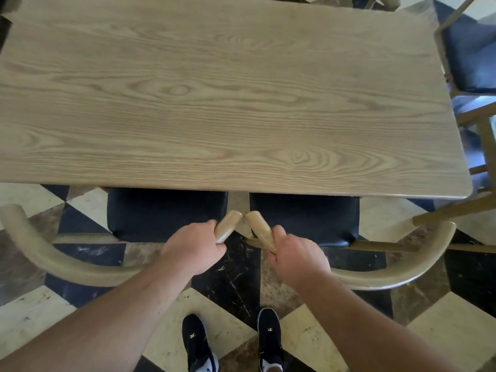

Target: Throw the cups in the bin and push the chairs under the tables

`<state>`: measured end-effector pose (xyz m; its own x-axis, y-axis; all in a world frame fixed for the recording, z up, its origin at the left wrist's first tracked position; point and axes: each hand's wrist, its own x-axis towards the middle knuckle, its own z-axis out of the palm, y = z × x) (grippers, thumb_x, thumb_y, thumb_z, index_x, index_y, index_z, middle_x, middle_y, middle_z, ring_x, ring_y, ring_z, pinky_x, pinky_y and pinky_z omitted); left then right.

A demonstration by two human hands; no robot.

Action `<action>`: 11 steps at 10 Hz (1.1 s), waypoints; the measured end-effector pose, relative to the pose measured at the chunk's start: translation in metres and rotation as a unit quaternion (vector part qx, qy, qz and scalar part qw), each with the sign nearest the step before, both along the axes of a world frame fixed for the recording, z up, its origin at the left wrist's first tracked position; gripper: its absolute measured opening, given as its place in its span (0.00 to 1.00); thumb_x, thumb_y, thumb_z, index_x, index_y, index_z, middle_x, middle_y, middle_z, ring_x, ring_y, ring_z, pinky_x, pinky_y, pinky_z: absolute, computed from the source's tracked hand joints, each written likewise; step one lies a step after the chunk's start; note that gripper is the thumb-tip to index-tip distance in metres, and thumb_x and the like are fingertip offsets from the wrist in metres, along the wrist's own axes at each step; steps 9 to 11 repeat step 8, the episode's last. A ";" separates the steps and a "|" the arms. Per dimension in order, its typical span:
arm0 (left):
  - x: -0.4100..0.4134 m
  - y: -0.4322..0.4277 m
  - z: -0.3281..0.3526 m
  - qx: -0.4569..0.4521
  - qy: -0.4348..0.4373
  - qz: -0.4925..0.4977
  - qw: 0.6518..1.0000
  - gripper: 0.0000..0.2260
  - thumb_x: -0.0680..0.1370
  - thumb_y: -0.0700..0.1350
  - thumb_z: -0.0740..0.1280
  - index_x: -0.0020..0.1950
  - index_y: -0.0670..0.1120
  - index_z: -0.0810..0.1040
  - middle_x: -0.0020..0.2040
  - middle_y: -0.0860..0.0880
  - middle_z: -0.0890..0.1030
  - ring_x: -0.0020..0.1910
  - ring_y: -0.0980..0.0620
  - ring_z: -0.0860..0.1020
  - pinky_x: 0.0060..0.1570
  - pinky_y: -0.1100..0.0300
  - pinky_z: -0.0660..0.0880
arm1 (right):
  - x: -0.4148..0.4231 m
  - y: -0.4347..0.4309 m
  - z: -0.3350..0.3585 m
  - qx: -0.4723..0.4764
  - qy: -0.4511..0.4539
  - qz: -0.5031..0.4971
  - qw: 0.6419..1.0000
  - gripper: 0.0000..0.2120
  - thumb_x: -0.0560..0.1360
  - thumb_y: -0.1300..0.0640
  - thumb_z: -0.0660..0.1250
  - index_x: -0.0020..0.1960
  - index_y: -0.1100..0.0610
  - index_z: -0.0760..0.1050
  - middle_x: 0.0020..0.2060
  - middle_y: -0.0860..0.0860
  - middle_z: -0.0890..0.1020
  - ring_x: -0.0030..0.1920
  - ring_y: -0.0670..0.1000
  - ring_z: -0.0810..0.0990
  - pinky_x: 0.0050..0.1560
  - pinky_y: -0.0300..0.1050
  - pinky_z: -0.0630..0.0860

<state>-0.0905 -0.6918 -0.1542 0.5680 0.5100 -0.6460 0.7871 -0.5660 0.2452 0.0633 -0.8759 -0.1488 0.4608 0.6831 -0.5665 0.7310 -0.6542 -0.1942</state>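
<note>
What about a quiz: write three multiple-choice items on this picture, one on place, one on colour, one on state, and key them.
1. Where do the two near chairs' seats lie?
A. partly under the table's near edge
B. stacked on the table
C. behind the person

2. What colour is the left chair's seat?
A. red
B. white
C. dark navy

3. What are the hands doing?
A. hanging free
B. each gripping an armrest end
C. holding cups

Answers: 1 A, the table edge covers the seats' far parts. 2 C, like the right chair's seat. 3 B, left hand and right hand are closed on the wooden ends.
</note>
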 end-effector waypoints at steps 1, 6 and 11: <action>0.000 0.001 -0.001 -0.004 0.000 0.005 1.000 0.07 0.79 0.55 0.69 0.52 0.55 0.73 0.40 0.53 0.81 0.36 0.53 0.81 0.36 0.54 0.79 | 0.000 0.001 -0.001 0.000 -0.003 0.000 1.000 0.11 0.86 0.43 0.61 0.55 0.48 0.63 0.37 0.45 0.77 0.32 0.48 0.77 0.30 0.46 0.72; 0.001 -0.003 0.010 0.029 0.028 -0.025 0.999 0.15 0.81 0.62 0.67 0.60 0.54 0.74 0.45 0.53 0.80 0.42 0.52 0.80 0.41 0.53 0.78 | -0.003 0.002 0.014 -0.032 0.015 -0.014 0.999 0.12 0.84 0.42 0.63 0.57 0.48 0.64 0.41 0.48 0.80 0.38 0.51 0.81 0.40 0.53 0.82; -0.002 -0.010 0.066 0.047 -0.015 -0.049 0.998 0.39 0.77 0.77 0.59 0.80 0.53 0.66 0.72 0.49 0.74 0.70 0.46 0.73 0.63 0.47 0.74 | -0.002 0.018 0.062 0.017 -0.039 0.044 0.998 0.42 0.79 0.26 0.43 0.85 0.50 0.54 0.78 0.54 0.70 0.77 0.59 0.67 0.77 0.60 0.64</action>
